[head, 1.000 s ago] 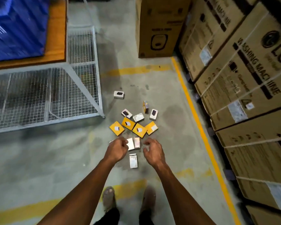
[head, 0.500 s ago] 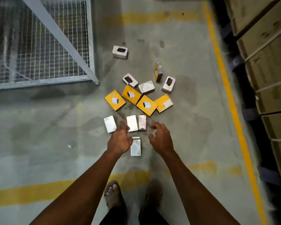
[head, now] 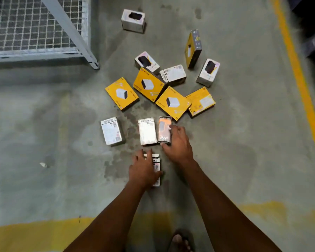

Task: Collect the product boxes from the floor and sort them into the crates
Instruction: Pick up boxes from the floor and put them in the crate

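Observation:
Several product boxes lie scattered on the grey concrete floor. My left hand (head: 144, 169) lies over the nearest white box (head: 157, 166), fingers and thumb curled round its sides. My right hand (head: 177, 142) grips the orange-faced box (head: 164, 129), thumb at its near end and fingers on its right side. Beside it lies a white box (head: 147, 131), and another white box (head: 111, 130) lies further left. Beyond are several yellow boxes, such as one (head: 121, 93) at the left and one (head: 173, 102) in the middle. Small white boxes (head: 173, 74) lie behind. No crate is in view.
A grey wire-mesh cage (head: 35, 26) stands at the upper left, its corner foot near the boxes. A yellow floor line (head: 296, 70) runs along the right and another crosses the bottom. A lone white box (head: 133, 20) sits at the top. My foot (head: 180, 241) shows below.
The view has dropped closer to the floor. Both hands have reached down onto boxes: the left onto the nearest white one, the right onto the orange-faced one.

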The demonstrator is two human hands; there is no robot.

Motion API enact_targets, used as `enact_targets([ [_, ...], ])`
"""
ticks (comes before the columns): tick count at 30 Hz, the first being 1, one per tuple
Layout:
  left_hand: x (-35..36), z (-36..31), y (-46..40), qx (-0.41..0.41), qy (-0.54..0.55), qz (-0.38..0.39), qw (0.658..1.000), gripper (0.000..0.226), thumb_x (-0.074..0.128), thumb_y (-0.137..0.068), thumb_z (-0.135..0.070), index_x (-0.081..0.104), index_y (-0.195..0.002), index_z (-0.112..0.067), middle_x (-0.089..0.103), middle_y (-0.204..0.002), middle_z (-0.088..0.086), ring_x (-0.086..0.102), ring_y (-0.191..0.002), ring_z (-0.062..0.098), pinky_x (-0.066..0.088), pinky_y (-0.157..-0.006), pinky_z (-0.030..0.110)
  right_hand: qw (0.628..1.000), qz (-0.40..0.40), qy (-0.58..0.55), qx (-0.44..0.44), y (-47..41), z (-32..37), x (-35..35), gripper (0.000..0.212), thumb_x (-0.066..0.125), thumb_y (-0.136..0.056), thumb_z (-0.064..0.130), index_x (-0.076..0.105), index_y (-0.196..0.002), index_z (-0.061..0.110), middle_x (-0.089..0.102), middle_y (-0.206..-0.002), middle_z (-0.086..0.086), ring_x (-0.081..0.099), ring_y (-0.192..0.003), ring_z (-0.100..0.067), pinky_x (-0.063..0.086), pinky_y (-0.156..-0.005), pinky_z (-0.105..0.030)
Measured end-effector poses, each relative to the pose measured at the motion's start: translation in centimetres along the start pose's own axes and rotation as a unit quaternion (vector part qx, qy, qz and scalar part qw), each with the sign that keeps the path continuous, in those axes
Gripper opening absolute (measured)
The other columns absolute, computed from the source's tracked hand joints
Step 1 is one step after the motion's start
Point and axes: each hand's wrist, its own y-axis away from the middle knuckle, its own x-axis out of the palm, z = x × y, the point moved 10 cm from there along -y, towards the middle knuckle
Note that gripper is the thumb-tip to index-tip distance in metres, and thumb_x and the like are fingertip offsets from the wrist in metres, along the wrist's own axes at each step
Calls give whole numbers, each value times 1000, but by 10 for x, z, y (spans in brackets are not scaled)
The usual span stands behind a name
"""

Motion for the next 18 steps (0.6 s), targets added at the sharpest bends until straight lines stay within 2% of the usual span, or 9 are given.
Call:
enact_targets([
  [3,29,7,-14,-32,0,-3,999,120,74,-72,-77,8,-163,-34,6,-171,7,26,-150,39,42,-110,59,1000,10,18,-11,-25,-1,23,94,80,-79,41,25,-155,30,22,-157,-2,47,-130,-40,51,-96,-51],
  [6,51,7,-23,-48,1,5,999,122,75,-73,-74,2,-163,-37,-5,-172,9,25,-147,43,44,-106,57,999,24,40,-25,-42,1,43,107,84,-76,42,16,-158,34,6,-168,2,49,-127,-44,51,-97,-51],
  [9,54,1,-30,-34,1,-10,999,112,76,-79,-58,5,-163,-34,3,-167,15,31,-138,46,51,-99,52,997,38,64,-27,-53,0,54,112,85,-76,38,11,-160,33,-11,-170,4,52,-122,-45,53,-96,-49],
  [13,40,-3,-35,-19,44,-7,999,101,76,-81,-46,16,-159,-27,15,-160,15,39,-134,44,51,-99,51,998,35,59,-14,-60,2,48,112,87,-74,30,14,-159,33,-5,-167,0,55,-121,-46,53,-99,-49],
  [18,18,6,-21,-1,111,-34,993,100,77,-76,-54,24,-156,-30,13,-163,11,45,-136,38,51,-105,50,993,60,98,19,-55,-1,43,127,90,-67,38,7,-161,27,0,-162,-5,54,-118,-47,52,-100,-48],
])
